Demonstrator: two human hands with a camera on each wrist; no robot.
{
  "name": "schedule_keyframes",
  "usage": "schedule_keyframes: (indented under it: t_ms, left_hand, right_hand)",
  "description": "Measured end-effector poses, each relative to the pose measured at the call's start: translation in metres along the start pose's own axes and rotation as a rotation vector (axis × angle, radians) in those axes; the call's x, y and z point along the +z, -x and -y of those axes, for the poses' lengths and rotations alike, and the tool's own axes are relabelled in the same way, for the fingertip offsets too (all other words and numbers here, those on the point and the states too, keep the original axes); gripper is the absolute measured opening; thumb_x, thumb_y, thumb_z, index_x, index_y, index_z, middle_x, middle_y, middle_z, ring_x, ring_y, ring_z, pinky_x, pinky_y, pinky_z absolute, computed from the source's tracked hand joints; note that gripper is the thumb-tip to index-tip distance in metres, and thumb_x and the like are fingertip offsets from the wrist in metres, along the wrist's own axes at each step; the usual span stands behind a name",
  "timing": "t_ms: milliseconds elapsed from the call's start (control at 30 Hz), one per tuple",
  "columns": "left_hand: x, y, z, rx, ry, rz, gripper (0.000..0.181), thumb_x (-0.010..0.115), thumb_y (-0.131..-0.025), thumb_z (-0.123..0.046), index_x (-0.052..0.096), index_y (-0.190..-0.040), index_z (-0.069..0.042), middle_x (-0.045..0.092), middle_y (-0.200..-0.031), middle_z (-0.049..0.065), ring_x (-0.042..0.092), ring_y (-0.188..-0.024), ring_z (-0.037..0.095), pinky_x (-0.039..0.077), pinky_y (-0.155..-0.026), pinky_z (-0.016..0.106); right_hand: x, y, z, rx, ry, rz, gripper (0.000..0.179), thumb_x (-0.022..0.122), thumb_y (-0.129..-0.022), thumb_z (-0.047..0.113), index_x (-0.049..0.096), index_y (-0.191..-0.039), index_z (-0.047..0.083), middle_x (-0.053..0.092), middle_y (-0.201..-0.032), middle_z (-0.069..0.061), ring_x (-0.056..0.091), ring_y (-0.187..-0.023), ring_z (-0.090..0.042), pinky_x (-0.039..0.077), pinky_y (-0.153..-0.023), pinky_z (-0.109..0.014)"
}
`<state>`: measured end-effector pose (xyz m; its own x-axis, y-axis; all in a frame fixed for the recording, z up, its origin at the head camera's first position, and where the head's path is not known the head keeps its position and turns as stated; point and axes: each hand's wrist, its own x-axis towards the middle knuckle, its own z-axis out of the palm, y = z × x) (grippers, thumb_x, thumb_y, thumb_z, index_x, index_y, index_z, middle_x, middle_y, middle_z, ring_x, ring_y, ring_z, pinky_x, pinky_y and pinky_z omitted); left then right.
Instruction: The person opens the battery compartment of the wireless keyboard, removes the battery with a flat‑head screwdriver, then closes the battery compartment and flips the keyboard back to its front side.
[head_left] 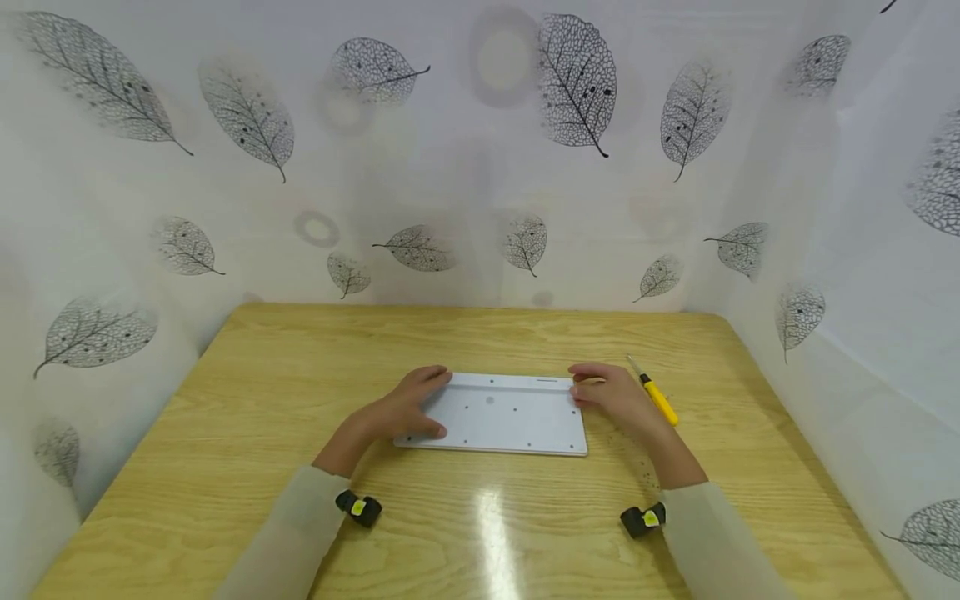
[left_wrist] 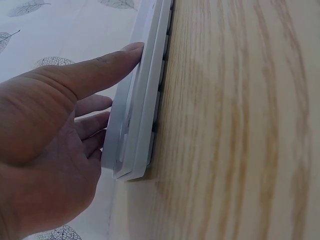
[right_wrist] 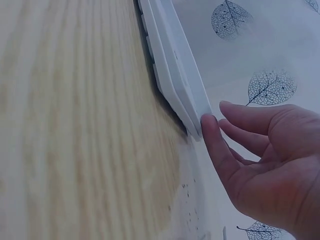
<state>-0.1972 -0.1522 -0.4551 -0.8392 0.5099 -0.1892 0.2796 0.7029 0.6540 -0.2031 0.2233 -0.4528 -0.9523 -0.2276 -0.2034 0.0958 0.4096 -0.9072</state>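
A white keyboard [head_left: 495, 421] lies upside down on the table, its back panel up and dotted with small dark screw holes. Dark-edged keys show beneath it in both wrist views. My left hand [head_left: 401, 408] holds the keyboard's left end, the thumb [left_wrist: 117, 67] on the panel near the front edge and the fingers [left_wrist: 95, 122] at the far side. At the right end, my right hand [head_left: 615, 400] touches the far corner with its thumb [right_wrist: 212, 135]. The other right fingers [right_wrist: 250, 117] extend loosely beside the raised rear edge.
A screwdriver [head_left: 660, 404] with a yellow handle lies right of the keyboard, near the right hand. Small dark specks [head_left: 647, 477] are scattered by the right forearm. Leaf-patterned white curtains [head_left: 465, 183] enclose the wooden table [head_left: 300, 350] at the back and sides.
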Motion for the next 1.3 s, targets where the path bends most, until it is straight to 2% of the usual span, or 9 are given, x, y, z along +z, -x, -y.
schedule_keyframes:
  t_ms: [233,467,600,900,1000,1133,1300]
  left_hand:
    - [0.002,-0.002,0.002,0.003,-0.013,-0.003,0.092,0.081,-0.086,-0.024,0.027,-0.160,-0.010,0.016,-0.168,0.012,0.011,-0.155,0.035,0.019,-0.123,0.053]
    - [0.002,-0.002,0.001,-0.005,-0.012,-0.005,0.092,0.081,-0.086,-0.023,0.027,-0.160,-0.010,0.016,-0.168,0.011,0.011,-0.155,0.035,0.019,-0.123,0.053]
    - [0.002,-0.001,0.000,0.006,-0.025,-0.013,0.092,0.081,-0.086,-0.023,0.028,-0.159,-0.008,0.017,-0.167,0.013,0.012,-0.155,0.036,0.020,-0.123,0.053]
    - [0.002,-0.001,-0.001,0.011,-0.033,-0.016,0.091,0.081,-0.086,-0.023,0.029,-0.159,-0.008,0.018,-0.167,0.014,0.013,-0.154,0.036,0.020,-0.123,0.053]
    - [0.002,-0.002,-0.002,0.014,-0.045,-0.017,0.090,0.080,-0.087,-0.024,0.029,-0.159,-0.007,0.019,-0.166,0.015,0.014,-0.154,0.037,0.021,-0.123,0.053]
    - [0.003,-0.006,-0.005,0.011,-0.071,-0.049,0.084,0.078,-0.089,-0.025,0.032,-0.157,-0.006,0.025,-0.163,0.017,0.019,-0.152,0.038,0.023,-0.122,0.054]
    - [0.005,-0.010,-0.009,-0.021,-0.125,-0.128,0.072,0.075,-0.092,-0.027,0.043,-0.153,-0.008,0.037,-0.158,0.016,0.029,-0.148,0.038,0.025,-0.121,0.054]
  right_hand:
    - [0.003,-0.010,-0.002,0.031,-0.003,-0.009,0.043,0.065,-0.096,0.010,0.057,-0.137,-0.001,0.060,-0.128,-0.020,0.063,-0.095,-0.017,0.058,-0.083,-0.025]
    - [0.005,-0.013,-0.009,-0.012,0.027,-0.036,0.039,0.068,-0.095,0.009,0.061,-0.131,-0.003,0.060,-0.128,-0.022,0.063,-0.093,-0.017,0.057,-0.080,-0.022]
    - [0.007,-0.013,-0.009,0.000,0.020,-0.049,0.037,0.068,-0.095,0.008,0.061,-0.130,-0.002,0.059,-0.129,-0.021,0.062,-0.093,-0.016,0.057,-0.079,-0.022]
    - [0.010,-0.011,-0.006,0.004,0.103,-0.084,0.037,0.070,-0.094,0.010,0.064,-0.130,0.003,0.060,-0.127,-0.019,0.058,-0.096,-0.022,0.052,-0.078,-0.022]
    - [0.010,-0.010,-0.005,0.008,0.101,-0.085,0.038,0.069,-0.095,0.009,0.063,-0.131,0.002,0.060,-0.127,-0.019,0.059,-0.097,-0.022,0.052,-0.078,-0.023]
    - [0.010,-0.009,-0.006,0.018,0.075,-0.078,0.038,0.068,-0.095,0.008,0.062,-0.132,0.002,0.061,-0.129,-0.019,0.062,-0.093,-0.019,0.055,-0.078,-0.023]
    - [0.009,-0.010,-0.006,0.010,0.080,-0.067,0.038,0.068,-0.096,0.011,0.063,-0.132,0.002,0.061,-0.129,-0.019,0.063,-0.091,-0.017,0.055,-0.081,-0.025]
